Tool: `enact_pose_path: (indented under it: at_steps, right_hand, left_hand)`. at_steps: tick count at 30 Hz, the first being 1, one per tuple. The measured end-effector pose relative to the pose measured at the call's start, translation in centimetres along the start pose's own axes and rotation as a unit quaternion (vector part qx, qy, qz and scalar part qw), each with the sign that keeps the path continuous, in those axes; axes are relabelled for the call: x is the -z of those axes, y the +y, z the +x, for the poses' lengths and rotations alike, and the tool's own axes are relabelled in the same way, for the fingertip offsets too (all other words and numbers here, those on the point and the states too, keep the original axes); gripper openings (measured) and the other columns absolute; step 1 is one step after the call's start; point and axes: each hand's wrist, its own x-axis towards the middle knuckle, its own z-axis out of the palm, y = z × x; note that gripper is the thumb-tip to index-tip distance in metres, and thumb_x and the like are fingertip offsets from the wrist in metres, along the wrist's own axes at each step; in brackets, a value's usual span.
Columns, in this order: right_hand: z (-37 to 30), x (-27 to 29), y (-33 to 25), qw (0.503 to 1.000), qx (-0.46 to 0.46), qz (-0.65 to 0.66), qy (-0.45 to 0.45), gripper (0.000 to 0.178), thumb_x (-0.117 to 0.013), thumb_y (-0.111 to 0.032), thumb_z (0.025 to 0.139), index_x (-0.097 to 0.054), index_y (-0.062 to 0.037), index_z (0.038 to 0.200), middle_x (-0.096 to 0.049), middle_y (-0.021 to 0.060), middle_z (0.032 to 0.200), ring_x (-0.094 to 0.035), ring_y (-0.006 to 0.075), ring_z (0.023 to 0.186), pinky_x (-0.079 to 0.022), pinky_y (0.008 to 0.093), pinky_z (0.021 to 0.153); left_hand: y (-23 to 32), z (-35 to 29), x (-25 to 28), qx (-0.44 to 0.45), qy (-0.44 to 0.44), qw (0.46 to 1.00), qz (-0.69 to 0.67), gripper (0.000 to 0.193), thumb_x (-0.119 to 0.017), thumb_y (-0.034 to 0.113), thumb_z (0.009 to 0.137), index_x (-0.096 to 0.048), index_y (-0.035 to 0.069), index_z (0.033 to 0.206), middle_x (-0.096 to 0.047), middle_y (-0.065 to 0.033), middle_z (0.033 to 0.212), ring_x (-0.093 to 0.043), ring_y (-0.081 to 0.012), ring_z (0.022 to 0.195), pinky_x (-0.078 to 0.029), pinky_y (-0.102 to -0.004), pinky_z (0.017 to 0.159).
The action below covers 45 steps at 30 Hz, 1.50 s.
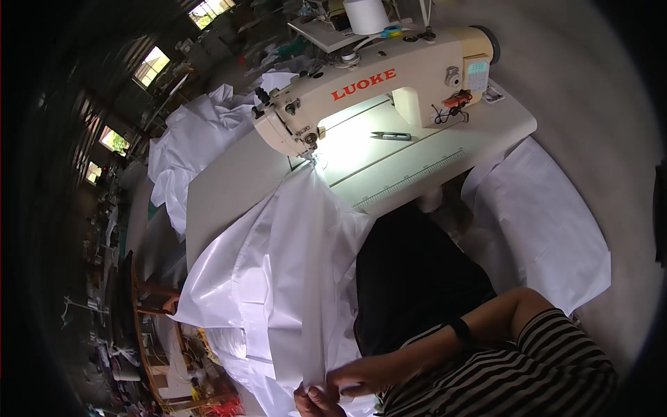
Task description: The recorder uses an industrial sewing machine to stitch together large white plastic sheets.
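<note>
A glossy white sheet (292, 278) runs from under the needle area of a cream sewing machine (368, 87) down over my lap to the lower edge. At its near end my left hand (317, 402) pinches the folded edge, partly cut off by the picture's lower rim. Right beside it, my right hand (358, 377) is closed on the same edge, fingers curled and fingertips partly hidden. The sheet's far end narrows at the presser foot (313, 160), where a lamp glares. Thread snips (391, 136) lie on the machine bed, away from both hands.
A heap of white sheeting (201, 128) lies beyond the pale tabletop (229, 181). Another white sheet (542, 215) hangs at the right. A thread cone (366, 15) stands behind the machine. At lower left is a wooden rack (163, 361) with clutter.
</note>
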Motion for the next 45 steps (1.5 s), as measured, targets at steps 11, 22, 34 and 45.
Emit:
enact_pose_path:
  at_steps: [11, 22, 34, 45]
  right_hand:
    - [-7.5, 27.7, 5.9, 0.786, -0.157, -0.443, 0.402, 0.058, -0.068, -0.015, 0.08, -0.05, -0.0006, 0.133, -0.053, 0.0227, 0.134, -0.049, 0.0392, 0.127, -0.038, 0.0433, 0.109]
    - [-7.2, 10.5, -3.2, 0.944, -0.143, -0.274, 0.114, 0.023, -0.071, -0.025, 0.087, -0.065, -0.0041, 0.094, -0.066, 0.0132, 0.076, -0.067, 0.0321, 0.073, -0.052, 0.0396, 0.068]
    - [-8.4, 4.5, -5.7, 0.983, 0.008, -0.162, 0.08, 0.011, -0.069, -0.013, 0.087, -0.061, -0.0068, 0.091, -0.065, 0.006, 0.088, -0.065, 0.0289, 0.082, -0.049, 0.0379, 0.075]
    - [-7.6, 2.3, -5.3, 0.96, -0.008, -0.258, 0.108, 0.016, -0.071, -0.014, 0.087, -0.058, -0.0068, 0.094, -0.064, 0.0082, 0.091, -0.065, 0.03, 0.084, -0.05, 0.0389, 0.072]
  left_hand:
    - [1.0, 1.6, 1.3, -0.131, -0.048, 0.956, 0.256, 0.019, -0.062, 0.019, 0.097, -0.064, 0.0, 0.098, -0.067, -0.0168, 0.088, -0.064, -0.0354, 0.08, -0.052, -0.0437, 0.072]
    - [3.3, 3.0, 1.7, -0.275, -0.051, 0.907, 0.315, 0.013, -0.063, 0.014, 0.095, -0.064, 0.002, 0.094, -0.067, -0.0172, 0.092, -0.064, -0.0349, 0.08, -0.052, -0.0435, 0.07]
    - [6.7, 3.1, -3.5, -0.272, -0.201, 0.911, 0.236, 0.019, -0.066, -0.002, 0.083, -0.064, 0.002, 0.102, -0.068, -0.0124, 0.088, -0.065, -0.0311, 0.069, -0.05, -0.0392, 0.058]
    - [6.3, 1.8, -4.2, -0.204, -0.257, 0.935, 0.133, 0.021, -0.066, -0.009, 0.075, -0.058, 0.0, 0.093, -0.065, -0.0158, 0.085, -0.063, -0.0361, 0.061, -0.049, -0.0387, 0.052]
